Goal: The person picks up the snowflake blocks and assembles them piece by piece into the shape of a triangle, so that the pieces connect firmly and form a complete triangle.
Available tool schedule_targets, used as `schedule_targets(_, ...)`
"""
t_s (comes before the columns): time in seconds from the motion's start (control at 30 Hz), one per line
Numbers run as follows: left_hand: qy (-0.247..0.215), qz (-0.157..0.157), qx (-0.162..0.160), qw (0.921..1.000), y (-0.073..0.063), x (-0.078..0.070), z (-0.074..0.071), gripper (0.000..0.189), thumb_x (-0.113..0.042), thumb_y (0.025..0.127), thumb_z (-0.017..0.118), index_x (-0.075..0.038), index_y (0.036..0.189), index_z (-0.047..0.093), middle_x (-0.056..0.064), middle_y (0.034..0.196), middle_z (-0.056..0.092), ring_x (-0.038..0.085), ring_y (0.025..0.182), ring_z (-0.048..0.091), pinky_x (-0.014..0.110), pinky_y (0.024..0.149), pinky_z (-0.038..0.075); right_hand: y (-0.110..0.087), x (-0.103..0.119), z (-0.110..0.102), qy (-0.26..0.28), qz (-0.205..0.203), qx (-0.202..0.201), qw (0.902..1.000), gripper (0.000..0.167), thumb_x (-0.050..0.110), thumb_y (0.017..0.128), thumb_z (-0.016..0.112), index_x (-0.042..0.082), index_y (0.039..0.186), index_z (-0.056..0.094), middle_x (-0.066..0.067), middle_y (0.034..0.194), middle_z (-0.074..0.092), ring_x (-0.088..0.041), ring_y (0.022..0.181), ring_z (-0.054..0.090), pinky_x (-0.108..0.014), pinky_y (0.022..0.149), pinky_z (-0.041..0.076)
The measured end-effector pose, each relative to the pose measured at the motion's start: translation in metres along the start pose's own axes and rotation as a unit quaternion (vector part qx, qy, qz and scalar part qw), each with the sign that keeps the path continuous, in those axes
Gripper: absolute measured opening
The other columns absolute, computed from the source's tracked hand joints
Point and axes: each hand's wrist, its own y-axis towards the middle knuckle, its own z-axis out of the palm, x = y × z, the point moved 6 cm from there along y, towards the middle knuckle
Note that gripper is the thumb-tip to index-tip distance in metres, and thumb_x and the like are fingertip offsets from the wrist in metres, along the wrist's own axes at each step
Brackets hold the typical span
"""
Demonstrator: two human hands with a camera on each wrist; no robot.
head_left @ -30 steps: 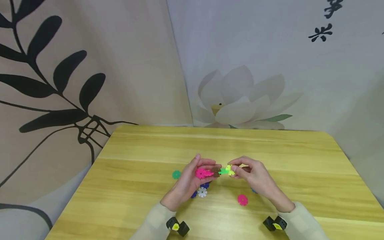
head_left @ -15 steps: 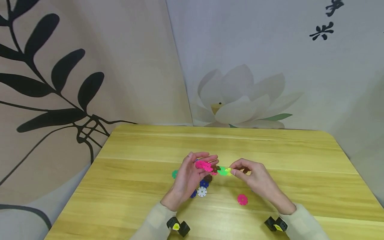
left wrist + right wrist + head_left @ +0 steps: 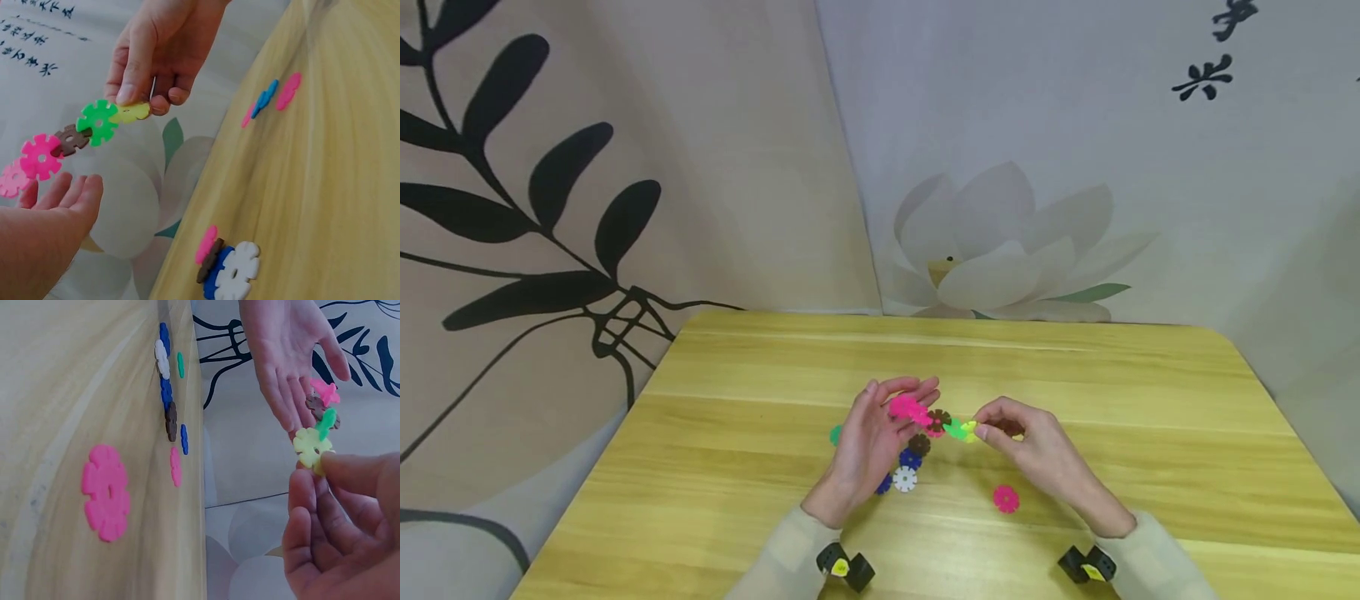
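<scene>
A short chain of notched plastic snowflake discs is held above the table. It runs from two pink discs (image 3: 41,156) through a brown disc (image 3: 70,140) and a green disc (image 3: 97,122) to a yellow disc (image 3: 131,112). Thumb and fingers of my right hand (image 3: 1033,437) pinch the yellow disc at the chain's end. My left hand (image 3: 868,437) is palm up with its fingers extended, under and beside the pink end. In the right wrist view the yellow disc (image 3: 312,450) faces the camera, and the pink end overlaps the left fingers.
Loose discs lie on the wooden table (image 3: 760,350): a white disc (image 3: 906,479), a dark blue disc (image 3: 911,459) and a brown disc (image 3: 920,445) in a row, a green disc (image 3: 835,434) left, a pink disc (image 3: 1006,499) right. A light blue disc (image 3: 265,99) shows in the left wrist view.
My left hand has shifted slightly up and left, its fingers spreading from the chain. The chain's pink end has risen, and the loose brown disc has come into view beneath. My right hand keeps its pinch.
</scene>
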Motion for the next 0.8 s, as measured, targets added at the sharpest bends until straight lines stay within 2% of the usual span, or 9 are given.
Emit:
schedule_targets(0.17, -0.005, 0.006, -0.005, 1.0, -0.001, 0.006, -0.004, 0.047, -0.035, 0.111, 0.022, -0.006, 0.14, 0.046, 0.023, 0.155, 0.044, 0.039, 0.145, 0.041, 0.048, 0.117, 0.038, 0.0, -0.003, 0.002, 0.052, 0.023, 0.01, 0.9983, 0.007, 0.012, 0.099, 0.07, 0.008, 0.106, 0.07, -0.004, 0.094, 0.071, -0.028, 0.085, 0.068, -0.03, 0.072, 0.058)
schedule_targets(0.23, 0.004, 0.006, -0.017, 0.9998, -0.002, 0.009, -0.005, 0.041, -0.025, 0.11, 0.027, -0.005, 0.14, 0.046, 0.024, 0.153, 0.045, 0.037, 0.141, 0.045, 0.05, 0.117, 0.038, 0.0, -0.004, 0.004, 0.07, 0.03, 0.012, 0.997, 0.009, 0.012, 0.1, 0.069, 0.006, 0.106, 0.069, -0.008, 0.094, 0.071, -0.031, 0.085, 0.069, -0.032, 0.071, 0.059)
schedule_targets(0.3, 0.039, -0.001, -0.037, 0.9986, -0.003, 0.013, -0.007, 0.039, -0.012, 0.105, 0.037, -0.003, 0.142, 0.045, 0.022, 0.15, 0.048, 0.033, 0.138, 0.049, 0.049, 0.116, 0.04, 0.001, -0.005, 0.005, 0.082, 0.034, 0.013, 0.9959, 0.01, 0.012, 0.1, 0.069, 0.005, 0.107, 0.068, -0.011, 0.095, 0.071, -0.032, 0.086, 0.069, -0.034, 0.071, 0.06)
schedule_targets(0.43, 0.146, -0.019, -0.084, 0.9856, -0.005, 0.021, -0.011, 0.049, 0.002, 0.094, 0.057, -0.001, 0.142, 0.048, 0.017, 0.143, 0.055, 0.03, 0.133, 0.055, 0.041, 0.109, 0.049, 0.002, -0.006, 0.009, 0.108, 0.046, 0.014, 0.993, 0.013, 0.011, 0.101, 0.068, 0.003, 0.11, 0.067, -0.011, 0.097, 0.07, -0.034, 0.089, 0.071, -0.038, 0.077, 0.061)
schedule_targets(0.53, 0.192, -0.022, -0.101, 0.9759, -0.006, 0.025, -0.01, 0.048, 0.004, 0.09, 0.062, 0.0, 0.137, 0.052, 0.016, 0.137, 0.06, 0.032, 0.13, 0.057, 0.036, 0.104, 0.052, 0.003, -0.007, 0.011, 0.125, 0.053, 0.018, 0.9906, 0.015, 0.01, 0.101, 0.067, 0.0, 0.112, 0.065, -0.01, 0.098, 0.069, -0.037, 0.091, 0.072, -0.041, 0.081, 0.062)
schedule_targets(0.63, 0.207, -0.018, -0.107, 0.9724, -0.006, 0.028, -0.007, 0.048, 0.005, 0.089, 0.064, 0.0, 0.136, 0.054, 0.019, 0.134, 0.061, 0.034, 0.125, 0.059, 0.032, 0.101, 0.053, 0.004, -0.008, 0.013, 0.132, 0.057, 0.018, 0.9894, 0.016, 0.009, 0.101, 0.066, -0.001, 0.113, 0.064, -0.012, 0.099, 0.069, -0.038, 0.092, 0.072, -0.042, 0.082, 0.062)
schedule_targets(0.8, 0.218, -0.027, -0.125, 0.9675, -0.005, 0.033, -0.004, 0.046, 0.001, 0.09, 0.07, 0.0, 0.134, 0.056, 0.021, 0.128, 0.063, 0.03, 0.114, 0.064, 0.027, 0.095, 0.055, 0.004, -0.009, 0.015, 0.143, 0.067, 0.014, 0.9873, 0.017, 0.006, 0.101, 0.065, -0.003, 0.114, 0.062, -0.013, 0.099, 0.07, -0.038, 0.092, 0.073, -0.042, 0.083, 0.061)
